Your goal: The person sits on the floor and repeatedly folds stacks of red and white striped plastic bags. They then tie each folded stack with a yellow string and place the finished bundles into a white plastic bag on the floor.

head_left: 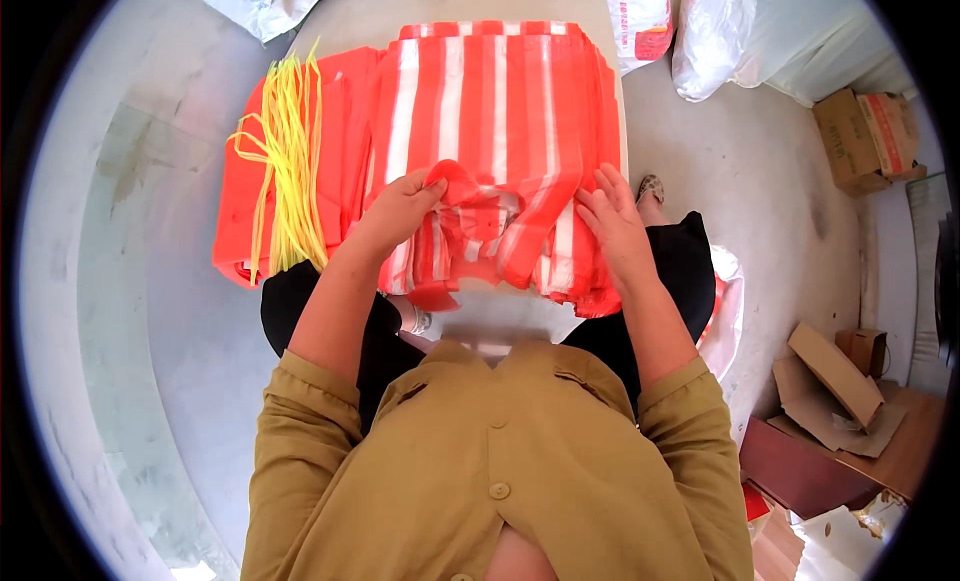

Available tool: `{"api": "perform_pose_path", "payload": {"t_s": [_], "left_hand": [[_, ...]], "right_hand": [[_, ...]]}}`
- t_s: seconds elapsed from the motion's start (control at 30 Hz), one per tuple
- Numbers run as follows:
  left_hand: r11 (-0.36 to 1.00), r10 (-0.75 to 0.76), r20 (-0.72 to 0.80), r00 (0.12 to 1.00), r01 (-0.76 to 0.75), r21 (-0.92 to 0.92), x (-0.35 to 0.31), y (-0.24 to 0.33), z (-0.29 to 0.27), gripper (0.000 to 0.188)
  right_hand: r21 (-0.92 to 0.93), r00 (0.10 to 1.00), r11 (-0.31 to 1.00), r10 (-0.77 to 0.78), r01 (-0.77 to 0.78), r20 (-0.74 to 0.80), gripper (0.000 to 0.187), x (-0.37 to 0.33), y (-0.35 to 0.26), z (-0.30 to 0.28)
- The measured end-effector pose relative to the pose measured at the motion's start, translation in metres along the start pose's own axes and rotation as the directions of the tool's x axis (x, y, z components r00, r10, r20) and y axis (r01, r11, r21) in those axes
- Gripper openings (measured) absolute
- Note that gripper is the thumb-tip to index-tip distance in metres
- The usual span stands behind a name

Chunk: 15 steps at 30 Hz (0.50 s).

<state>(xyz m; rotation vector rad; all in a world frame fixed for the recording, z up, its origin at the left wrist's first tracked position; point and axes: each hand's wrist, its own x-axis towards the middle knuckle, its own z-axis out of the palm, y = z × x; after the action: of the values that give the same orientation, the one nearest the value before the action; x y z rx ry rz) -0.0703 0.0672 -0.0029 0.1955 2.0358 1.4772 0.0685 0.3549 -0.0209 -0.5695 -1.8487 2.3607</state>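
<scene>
A stack of red-and-white striped sheets (495,101), thin and looking like plastic or mesh bags, lies on a low table in front of me. At its near edge the top sheet is bunched up and curled open. My left hand (402,216) pinches the lifted edge of that sheet between thumb and fingers. Along the right side of the stack, my right hand (615,231) rests against the striped material with its fingers stretched out and apart. To the left sits a folded red pile (345,131) with a bundle of yellow ties (293,171) lying across it.
The beige tabletop (480,1) shows beyond the stack. White sacks (715,36) stand at the far right, with a cardboard box (860,141) past them. Flattened cardboard (830,391) lies on a brown cabinet at the lower right. My knees flank the table's near end.
</scene>
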Motion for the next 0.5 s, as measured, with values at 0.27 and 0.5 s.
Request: {"api": "perform_pose_path", "payload": {"t_s": [0.27,0.5], "left_hand": [[0.998,-0.012,0.011,1.0,0.013,-0.066,0.002,-0.01,0.0,0.029],[0.917,0.366,-0.133,0.921,-0.333,0.218,-0.007,-0.033,0.021,0.016]], "right_hand": [[-0.089,0.999,0.995,-0.045,0.043,-0.012,0.069,0.017,0.02,0.022],[0.034,0.976,0.977,0.206,-0.209,0.076,0.051,-0.053,0.004,0.013]]}}
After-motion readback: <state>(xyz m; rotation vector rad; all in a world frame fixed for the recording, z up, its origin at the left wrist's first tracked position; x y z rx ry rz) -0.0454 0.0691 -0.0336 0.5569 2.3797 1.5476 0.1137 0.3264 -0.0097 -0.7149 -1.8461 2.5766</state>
